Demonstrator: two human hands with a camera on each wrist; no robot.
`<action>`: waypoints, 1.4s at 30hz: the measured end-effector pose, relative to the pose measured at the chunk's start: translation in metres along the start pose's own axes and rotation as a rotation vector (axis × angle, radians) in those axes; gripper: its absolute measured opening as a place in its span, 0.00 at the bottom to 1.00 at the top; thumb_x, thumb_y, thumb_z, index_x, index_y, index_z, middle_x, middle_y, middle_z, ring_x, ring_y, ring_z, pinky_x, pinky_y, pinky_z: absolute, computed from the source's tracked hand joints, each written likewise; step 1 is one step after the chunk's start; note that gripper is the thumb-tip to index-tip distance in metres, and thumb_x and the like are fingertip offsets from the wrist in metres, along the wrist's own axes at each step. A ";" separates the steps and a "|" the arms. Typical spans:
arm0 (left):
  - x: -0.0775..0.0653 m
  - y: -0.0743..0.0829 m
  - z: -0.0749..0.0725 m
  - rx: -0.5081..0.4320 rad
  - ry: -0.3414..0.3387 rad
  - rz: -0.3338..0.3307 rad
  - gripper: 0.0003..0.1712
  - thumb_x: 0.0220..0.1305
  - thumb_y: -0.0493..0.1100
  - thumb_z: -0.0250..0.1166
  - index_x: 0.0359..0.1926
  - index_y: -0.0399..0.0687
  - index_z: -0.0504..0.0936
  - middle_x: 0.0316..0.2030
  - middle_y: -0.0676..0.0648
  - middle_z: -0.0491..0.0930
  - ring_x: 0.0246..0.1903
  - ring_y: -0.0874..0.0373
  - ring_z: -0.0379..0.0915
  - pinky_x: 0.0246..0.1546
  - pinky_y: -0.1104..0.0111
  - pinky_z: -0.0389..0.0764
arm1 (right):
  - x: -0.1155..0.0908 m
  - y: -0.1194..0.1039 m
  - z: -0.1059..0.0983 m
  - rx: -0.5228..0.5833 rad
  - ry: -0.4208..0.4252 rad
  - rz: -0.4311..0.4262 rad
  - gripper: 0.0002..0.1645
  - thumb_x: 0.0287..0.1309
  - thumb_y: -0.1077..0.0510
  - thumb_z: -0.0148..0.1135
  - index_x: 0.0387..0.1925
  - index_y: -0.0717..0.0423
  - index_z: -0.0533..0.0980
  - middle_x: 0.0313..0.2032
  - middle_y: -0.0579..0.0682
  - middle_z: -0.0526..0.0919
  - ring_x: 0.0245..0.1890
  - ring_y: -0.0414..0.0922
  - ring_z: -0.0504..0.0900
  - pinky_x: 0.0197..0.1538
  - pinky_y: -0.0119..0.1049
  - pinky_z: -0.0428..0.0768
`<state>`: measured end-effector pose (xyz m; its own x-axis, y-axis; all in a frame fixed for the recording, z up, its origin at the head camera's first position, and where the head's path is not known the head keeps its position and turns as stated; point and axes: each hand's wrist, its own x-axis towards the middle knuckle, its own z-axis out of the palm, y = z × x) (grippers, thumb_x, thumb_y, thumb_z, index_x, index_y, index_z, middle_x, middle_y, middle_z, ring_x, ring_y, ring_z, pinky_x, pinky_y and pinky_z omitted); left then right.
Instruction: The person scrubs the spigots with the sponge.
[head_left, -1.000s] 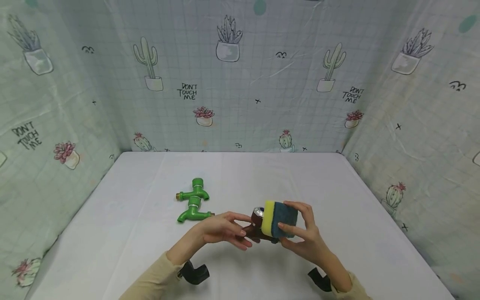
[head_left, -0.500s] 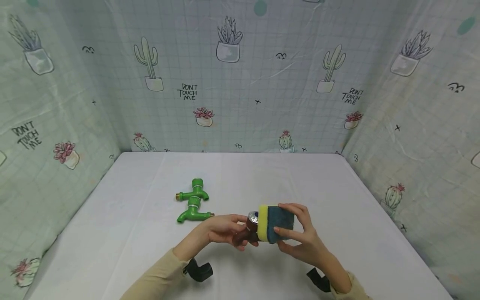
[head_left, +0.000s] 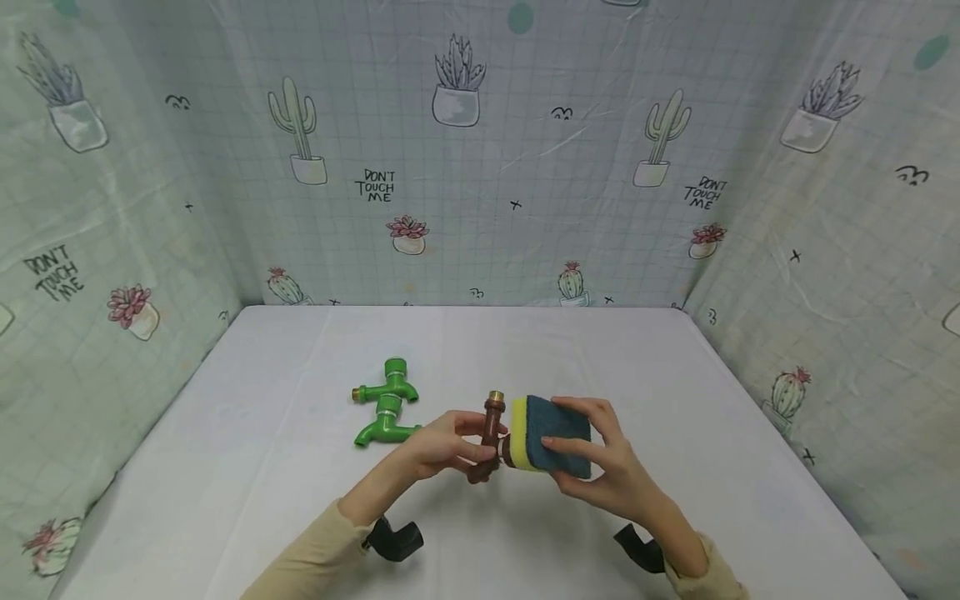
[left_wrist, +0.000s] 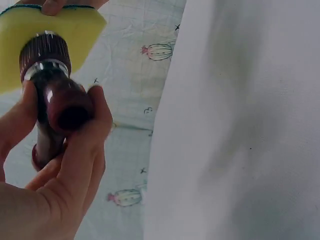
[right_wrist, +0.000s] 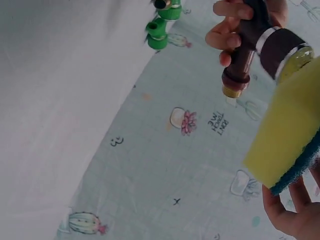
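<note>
My left hand grips a dark brown tap by its body, above the table. The tap's brass threaded end points up and away in the head view, and its ribbed knob faces right. My right hand pinches a sponge between thumb and fingers, yellow foam on one side and a dark blue-green scouring layer on the other. The foam side is right at the end of the tap's knob. In the right wrist view, the sponge overlaps the knob's silvery end.
Two green taps lie on the white table to the left, beyond the left hand. Black curved pieces show under each wrist. A patterned cloth surrounds the table at the back and sides.
The left hand has turned the tap, so its brass end now points up and its knob faces the sponge. Both hands have shifted slightly left, the sponge staying by the tap.
</note>
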<state>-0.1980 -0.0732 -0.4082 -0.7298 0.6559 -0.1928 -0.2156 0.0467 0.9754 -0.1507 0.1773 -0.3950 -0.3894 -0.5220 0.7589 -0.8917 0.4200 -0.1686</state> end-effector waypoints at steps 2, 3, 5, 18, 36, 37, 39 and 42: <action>0.000 0.000 0.002 0.044 0.082 0.054 0.28 0.53 0.35 0.62 0.55 0.31 0.67 0.52 0.34 0.69 0.40 0.55 0.76 0.38 0.57 0.80 | 0.002 -0.002 -0.001 -0.097 -0.062 0.008 0.18 0.53 0.43 0.55 0.45 0.39 0.76 0.55 0.58 0.68 0.53 0.50 0.61 0.47 0.41 0.74; -0.001 0.000 0.003 0.057 0.130 0.080 0.28 0.53 0.35 0.63 0.55 0.31 0.68 0.52 0.32 0.69 0.40 0.55 0.76 0.38 0.58 0.81 | 0.002 -0.003 -0.001 -0.150 -0.091 0.006 0.18 0.53 0.42 0.54 0.45 0.37 0.76 0.56 0.57 0.68 0.53 0.50 0.61 0.45 0.43 0.75; -0.002 0.000 0.005 0.102 0.226 0.133 0.28 0.51 0.35 0.65 0.54 0.32 0.69 0.50 0.30 0.70 0.39 0.55 0.77 0.37 0.59 0.81 | 0.002 -0.005 -0.001 -0.252 -0.137 -0.009 0.18 0.52 0.42 0.53 0.46 0.34 0.76 0.55 0.56 0.68 0.52 0.52 0.62 0.42 0.49 0.76; -0.006 0.002 0.019 0.507 0.496 0.443 0.22 0.42 0.32 0.70 0.44 0.40 0.79 0.35 0.39 0.80 0.31 0.50 0.80 0.28 0.76 0.79 | 0.002 0.002 0.004 -0.326 -0.179 0.047 0.19 0.46 0.45 0.63 0.45 0.34 0.77 0.53 0.56 0.71 0.48 0.51 0.66 0.43 0.50 0.71; -0.001 -0.009 0.006 0.521 0.188 0.797 0.12 0.48 0.26 0.63 0.37 0.34 0.78 0.32 0.39 0.78 0.36 0.65 0.75 0.40 0.69 0.80 | 0.016 0.021 0.002 0.133 -0.281 0.316 0.19 0.46 0.60 0.65 0.43 0.45 0.75 0.48 0.51 0.74 0.47 0.48 0.72 0.44 0.47 0.76; -0.001 -0.010 0.006 0.474 0.195 0.760 0.13 0.49 0.28 0.63 0.39 0.34 0.77 0.34 0.37 0.78 0.36 0.66 0.75 0.41 0.69 0.80 | 0.017 0.021 0.002 0.121 -0.257 0.310 0.20 0.45 0.61 0.65 0.43 0.45 0.75 0.48 0.51 0.74 0.47 0.48 0.71 0.43 0.46 0.76; 0.001 -0.012 0.007 0.383 0.227 0.664 0.16 0.50 0.30 0.64 0.42 0.34 0.75 0.37 0.35 0.78 0.38 0.67 0.76 0.40 0.69 0.80 | 0.017 0.020 0.002 0.088 -0.207 0.297 0.21 0.43 0.62 0.66 0.43 0.45 0.76 0.49 0.52 0.73 0.47 0.48 0.70 0.41 0.45 0.77; 0.003 -0.015 0.009 0.255 0.281 0.521 0.21 0.51 0.32 0.64 0.48 0.35 0.73 0.41 0.33 0.77 0.39 0.64 0.78 0.39 0.70 0.80 | 0.016 0.018 0.002 0.040 -0.133 0.281 0.23 0.40 0.62 0.67 0.43 0.46 0.76 0.51 0.54 0.71 0.50 0.48 0.68 0.41 0.42 0.76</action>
<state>-0.1910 -0.0655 -0.4223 -0.8468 0.4201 0.3262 0.3486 -0.0247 0.9369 -0.1730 0.1751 -0.3868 -0.6460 -0.4833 0.5909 -0.7526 0.5329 -0.3868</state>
